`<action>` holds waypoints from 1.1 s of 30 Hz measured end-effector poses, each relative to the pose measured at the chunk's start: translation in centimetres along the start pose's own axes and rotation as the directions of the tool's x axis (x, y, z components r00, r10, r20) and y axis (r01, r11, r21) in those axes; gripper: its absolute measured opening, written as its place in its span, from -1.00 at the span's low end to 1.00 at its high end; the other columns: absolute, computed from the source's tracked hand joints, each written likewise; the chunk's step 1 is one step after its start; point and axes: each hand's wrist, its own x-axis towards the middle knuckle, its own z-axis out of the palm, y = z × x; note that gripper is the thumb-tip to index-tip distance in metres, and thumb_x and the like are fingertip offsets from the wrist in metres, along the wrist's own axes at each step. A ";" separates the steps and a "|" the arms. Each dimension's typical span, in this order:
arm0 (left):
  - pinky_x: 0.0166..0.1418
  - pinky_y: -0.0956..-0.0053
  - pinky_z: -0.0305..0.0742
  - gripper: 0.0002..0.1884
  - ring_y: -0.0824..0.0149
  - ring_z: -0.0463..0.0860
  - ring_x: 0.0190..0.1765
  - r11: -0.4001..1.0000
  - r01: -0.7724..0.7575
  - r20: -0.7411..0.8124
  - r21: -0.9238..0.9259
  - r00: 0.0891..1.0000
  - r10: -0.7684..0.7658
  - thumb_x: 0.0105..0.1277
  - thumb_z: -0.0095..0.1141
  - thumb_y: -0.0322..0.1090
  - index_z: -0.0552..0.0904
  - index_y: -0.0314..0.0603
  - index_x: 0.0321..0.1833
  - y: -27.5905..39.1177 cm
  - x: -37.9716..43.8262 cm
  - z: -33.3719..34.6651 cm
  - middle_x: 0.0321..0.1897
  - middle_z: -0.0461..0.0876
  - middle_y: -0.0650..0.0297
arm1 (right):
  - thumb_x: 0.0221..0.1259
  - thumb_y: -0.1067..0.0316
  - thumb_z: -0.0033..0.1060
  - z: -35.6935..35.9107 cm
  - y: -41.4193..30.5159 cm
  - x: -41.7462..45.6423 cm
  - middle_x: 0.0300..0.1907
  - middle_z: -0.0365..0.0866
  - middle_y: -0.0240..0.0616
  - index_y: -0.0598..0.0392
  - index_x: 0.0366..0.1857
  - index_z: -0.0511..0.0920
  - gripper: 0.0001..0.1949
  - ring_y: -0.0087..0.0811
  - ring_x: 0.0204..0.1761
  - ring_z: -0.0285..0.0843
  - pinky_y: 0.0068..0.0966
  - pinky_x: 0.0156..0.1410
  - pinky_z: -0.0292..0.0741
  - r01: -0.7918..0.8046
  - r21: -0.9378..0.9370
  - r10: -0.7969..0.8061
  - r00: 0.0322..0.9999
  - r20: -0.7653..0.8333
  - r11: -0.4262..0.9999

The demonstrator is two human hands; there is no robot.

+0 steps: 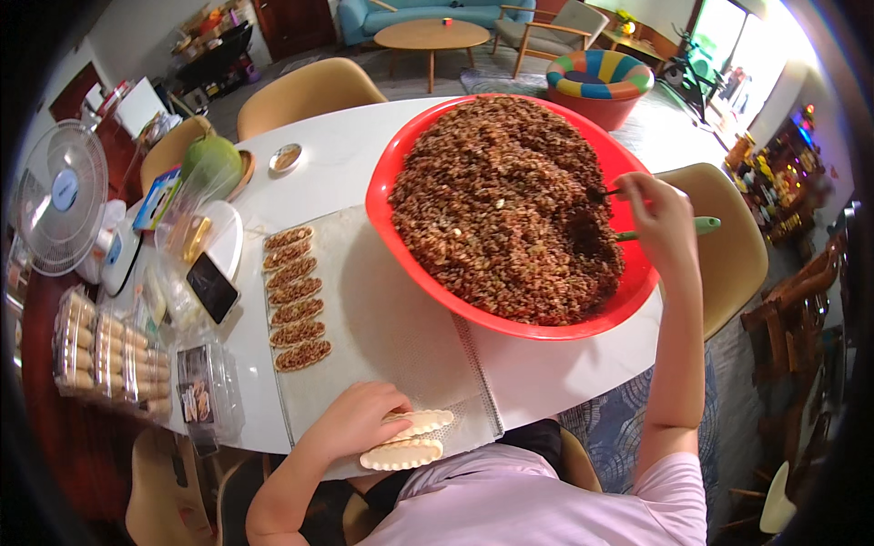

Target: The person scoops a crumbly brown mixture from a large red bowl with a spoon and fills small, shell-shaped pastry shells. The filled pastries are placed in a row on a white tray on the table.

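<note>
My left hand (369, 420) is at the near edge of a perforated metal tray (382, 307), its fingers and thumb on an oval pastry shell with a fluted edge (427, 423). A second pale shell (403, 455) lies just below it. My right hand (652, 205) grips the dark handle of a small utensil whose tip sits in the brown grainy filling (505, 205). That filling heaps up in a large red basin (478, 324). A utensil with a green handle (707, 225) leans over the basin's right rim. Several filled oval pieces (300, 355) line the tray's left side.
Plastic boxes of pale shells (113, 348), an empty-looking clear container (212, 389), a phone (213, 288), a green gourd-like fruit (212, 164) and a fan (61, 198) stand left. A small dish (285, 158) sits behind the tray. Chairs (717, 252) surround the table.
</note>
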 end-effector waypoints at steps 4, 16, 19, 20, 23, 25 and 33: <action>-0.23 0.28 0.46 -0.78 0.10 0.59 -0.35 0.970 0.146 -0.205 -0.192 0.961 -0.185 0.18 0.14 -0.26 0.57 -0.29 -0.26 0.4 -0.2 0.5 -0.42 0.62 0.09 | 0.22 0.30 0.01 0.8 -0.4 0.9 -0.53 0.60 -0.11 0.24 -0.40 0.59 -0.78 -0.27 -0.41 0.63 -0.41 -0.21 0.49 -0.055 0.101 0.026 0.962 0.271 0.993; -0.63 0.72 0.13 -0.64 0.55 0.26 -0.68 0.451 -0.118 -0.332 -0.885 0.839 -0.431 0.47 -0.32 -0.19 0.39 -0.31 0.11 2.6 0.2 -2.7 -0.60 0.45 0.30 | 0.35 0.21 -0.10 1.1 1.3 -0.9 -0.46 0.66 -0.24 0.19 -0.33 0.56 -0.72 -0.59 -0.41 0.60 -0.69 -0.31 0.45 -0.477 0.610 0.190 0.860 0.474 0.633; -0.64 0.69 0.10 -0.50 0.54 0.27 -0.66 0.213 -0.262 -0.314 -0.941 0.912 -0.266 0.47 -0.47 -0.09 0.35 -0.36 0.19 3.5 0.6 -5.4 -0.57 0.43 0.29 | 0.34 0.21 -0.09 0.7 1.4 -1.0 -0.45 0.67 -0.24 0.20 -0.33 0.56 -0.72 -0.59 -0.42 0.59 -0.69 -0.31 0.45 -0.499 0.688 0.221 0.862 0.457 0.526; -0.62 0.65 0.10 -0.46 0.51 0.28 -0.63 0.221 -0.290 -0.334 -0.931 0.921 -0.200 0.46 -0.51 -0.06 0.29 -0.34 0.26 3.3 1.0 -5.8 -0.47 0.45 0.23 | 0.34 0.21 -0.08 0.5 1.2 -1.0 -0.44 0.67 -0.24 0.21 -0.33 0.56 -0.72 -0.60 -0.42 0.59 -0.69 -0.31 0.45 -0.492 0.711 0.223 0.868 0.444 0.502; -0.55 0.62 0.20 -0.47 0.47 0.35 -0.55 0.101 -0.316 -0.330 -0.944 0.921 -0.206 0.47 -0.49 -0.08 0.19 -0.32 0.34 6.3 2.2 -7.6 -0.38 0.44 0.20 | 0.34 0.21 -0.07 0.4 1.3 -0.9 -0.44 0.66 -0.24 0.21 -0.32 0.57 -0.72 -0.60 -0.43 0.57 -0.69 -0.31 0.46 -0.462 0.768 0.204 0.886 0.416 0.443; -0.37 0.51 0.39 -0.49 0.37 0.49 -0.39 0.071 -0.343 -0.350 -0.937 0.926 -0.144 0.47 -0.45 -0.10 0.20 -0.30 0.33 7.1 3.2 -8.2 -0.24 0.48 0.12 | 0.33 0.21 -0.05 0.2 1.5 -0.8 -0.44 0.67 -0.23 0.22 -0.31 0.57 -0.72 -0.61 -0.44 0.57 -0.69 -0.30 0.46 -0.438 0.798 0.188 0.899 0.396 0.414; 0.09 0.38 0.50 -0.62 0.22 0.56 0.05 0.142 -0.299 -0.308 -0.944 0.950 -0.046 0.45 -0.23 -0.33 0.22 -0.24 0.29 10.9 8.5 -9.1 0.08 0.47 -0.07 | 0.35 0.24 -0.05 -0.5 2.0 -1.0 -0.41 0.67 -0.18 0.25 -0.30 0.57 -0.73 -0.58 -0.44 0.58 -0.68 -0.28 0.48 -0.289 0.846 0.249 0.949 0.192 0.448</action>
